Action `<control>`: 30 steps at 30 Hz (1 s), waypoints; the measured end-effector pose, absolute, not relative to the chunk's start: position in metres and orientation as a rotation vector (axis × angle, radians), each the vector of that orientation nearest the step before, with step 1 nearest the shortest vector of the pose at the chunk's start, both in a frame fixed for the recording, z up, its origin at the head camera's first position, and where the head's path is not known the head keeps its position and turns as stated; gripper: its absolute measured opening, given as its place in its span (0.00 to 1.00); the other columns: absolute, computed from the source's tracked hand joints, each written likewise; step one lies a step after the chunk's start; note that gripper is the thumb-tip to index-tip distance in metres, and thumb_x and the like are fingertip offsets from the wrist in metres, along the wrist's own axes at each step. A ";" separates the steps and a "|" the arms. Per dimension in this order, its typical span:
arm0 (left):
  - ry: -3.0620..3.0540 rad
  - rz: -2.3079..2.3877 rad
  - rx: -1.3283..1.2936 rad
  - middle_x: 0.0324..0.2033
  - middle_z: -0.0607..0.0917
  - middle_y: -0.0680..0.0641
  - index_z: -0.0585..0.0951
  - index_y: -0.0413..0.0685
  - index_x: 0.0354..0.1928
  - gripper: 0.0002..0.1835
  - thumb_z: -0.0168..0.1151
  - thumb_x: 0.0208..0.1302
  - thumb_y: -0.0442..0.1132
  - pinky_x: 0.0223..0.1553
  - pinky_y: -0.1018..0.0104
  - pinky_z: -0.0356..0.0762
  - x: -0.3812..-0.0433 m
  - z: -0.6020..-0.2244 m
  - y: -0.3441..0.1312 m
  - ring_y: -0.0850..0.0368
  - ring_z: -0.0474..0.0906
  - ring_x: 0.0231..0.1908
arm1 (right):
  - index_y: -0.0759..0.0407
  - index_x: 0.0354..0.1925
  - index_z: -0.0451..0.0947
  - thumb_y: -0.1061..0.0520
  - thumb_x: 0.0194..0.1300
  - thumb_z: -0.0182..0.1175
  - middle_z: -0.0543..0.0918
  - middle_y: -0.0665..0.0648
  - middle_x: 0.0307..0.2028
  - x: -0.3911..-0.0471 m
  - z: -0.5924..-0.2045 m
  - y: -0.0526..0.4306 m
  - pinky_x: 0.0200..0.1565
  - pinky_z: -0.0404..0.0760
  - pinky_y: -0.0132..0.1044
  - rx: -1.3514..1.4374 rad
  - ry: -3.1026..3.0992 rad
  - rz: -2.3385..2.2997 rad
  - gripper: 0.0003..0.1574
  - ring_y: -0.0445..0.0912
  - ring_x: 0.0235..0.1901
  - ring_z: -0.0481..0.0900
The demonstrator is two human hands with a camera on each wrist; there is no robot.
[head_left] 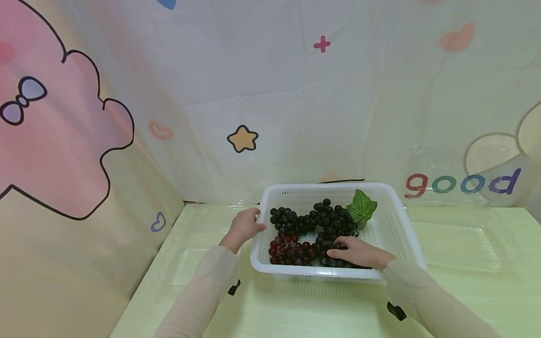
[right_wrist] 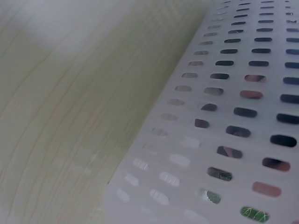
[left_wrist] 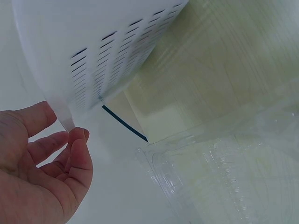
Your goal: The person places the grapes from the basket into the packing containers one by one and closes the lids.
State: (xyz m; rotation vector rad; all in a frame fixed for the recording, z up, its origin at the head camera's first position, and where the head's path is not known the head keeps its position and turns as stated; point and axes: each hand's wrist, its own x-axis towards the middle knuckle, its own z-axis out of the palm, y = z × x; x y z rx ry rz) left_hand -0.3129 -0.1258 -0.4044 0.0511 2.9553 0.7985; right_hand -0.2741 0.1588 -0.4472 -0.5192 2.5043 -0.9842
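Note:
A white slotted plastic basket [head_left: 302,270] stands on the table with bunches of grapes in it. At its left end my left hand [head_left: 244,225] pinches the rim between thumb and fingers, seen close in the left wrist view against the basket wall [left_wrist: 107,23]. My right hand [head_left: 360,252] reaches over the front rim and grips a dark bunch of grapes [head_left: 324,240], partly covering it. Behind lie more dark grapes [head_left: 334,221], and reddish grapes [head_left: 291,253] lie at the front left. The right wrist view shows only the basket's slotted side [right_wrist: 202,156]; that hand is hidden there.
A green artificial leaf [head_left: 362,208] lies in the basket's back right. Clear plastic trays [head_left: 460,226] lie flat on the pale wood-grain table [head_left: 317,324], to the right and left of the basket. A printed cloth [head_left: 292,104] hangs behind.

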 end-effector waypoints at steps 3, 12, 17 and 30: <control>2.954 0.800 0.045 0.45 0.79 0.39 0.71 0.38 0.54 0.25 0.62 0.54 0.38 0.39 0.59 0.78 -0.313 -0.404 -0.125 0.47 0.78 0.42 | 0.68 0.55 0.64 0.40 0.61 0.50 0.71 0.67 0.53 -0.275 -0.448 0.159 0.49 0.70 0.50 -0.549 2.508 -1.005 0.37 0.59 0.53 0.69; 2.955 0.799 0.059 0.44 0.79 0.38 0.71 0.37 0.54 0.25 0.62 0.54 0.38 0.38 0.59 0.78 -0.312 -0.402 -0.126 0.47 0.78 0.42 | 0.64 0.48 0.69 0.42 0.61 0.51 0.77 0.59 0.44 -0.276 -0.446 0.158 0.40 0.74 0.42 -0.590 2.527 -1.056 0.29 0.48 0.41 0.75; 2.956 0.797 0.063 0.44 0.79 0.38 0.71 0.37 0.54 0.25 0.62 0.54 0.38 0.38 0.59 0.78 -0.312 -0.402 -0.125 0.47 0.78 0.41 | 0.62 0.47 0.70 0.42 0.61 0.52 0.78 0.58 0.42 -0.276 -0.445 0.158 0.40 0.74 0.42 -0.601 2.552 -1.075 0.26 0.46 0.39 0.75; 2.958 0.795 0.071 0.44 0.80 0.38 0.71 0.37 0.54 0.25 0.62 0.54 0.38 0.37 0.59 0.78 -0.310 -0.401 -0.125 0.47 0.79 0.41 | 0.61 0.46 0.71 0.43 0.59 0.54 0.77 0.57 0.41 -0.278 -0.445 0.160 0.38 0.72 0.38 -0.692 2.611 -1.120 0.26 0.43 0.36 0.73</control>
